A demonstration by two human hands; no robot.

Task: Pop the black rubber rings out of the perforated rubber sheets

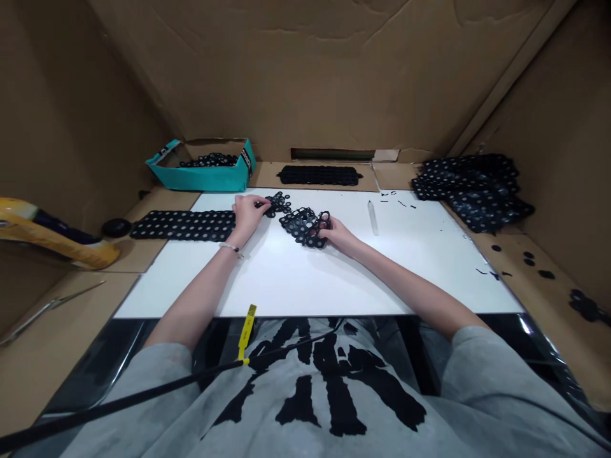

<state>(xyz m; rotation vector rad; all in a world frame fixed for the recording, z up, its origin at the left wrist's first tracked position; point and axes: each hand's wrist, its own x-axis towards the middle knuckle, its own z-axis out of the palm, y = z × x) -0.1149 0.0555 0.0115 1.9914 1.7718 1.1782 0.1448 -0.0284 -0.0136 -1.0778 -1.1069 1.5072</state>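
My left hand [248, 215] is closed in a pinch at the edge of a small pile of black rubber rings [280, 202], with a dark ring at its fingertips. Under its wrist side lies a flat black sheet with rows of round holes [188, 226]. My right hand [338, 234] is closed on the right end of a crumpled piece of perforated black sheet [303, 228], which rests on the white board [305, 286]. The fingers partly hide the rings at that end.
A teal box [205, 178] of black rings stands at the back left. Behind the board lies a black ribbed strip [321, 175]. Perforated sheets [477, 187] are heaped at right. A whitish pen-like tool [373, 217], tweezers [52, 305], a yellow bottle-like object [90, 254] and black scraps [547, 275] lie around.
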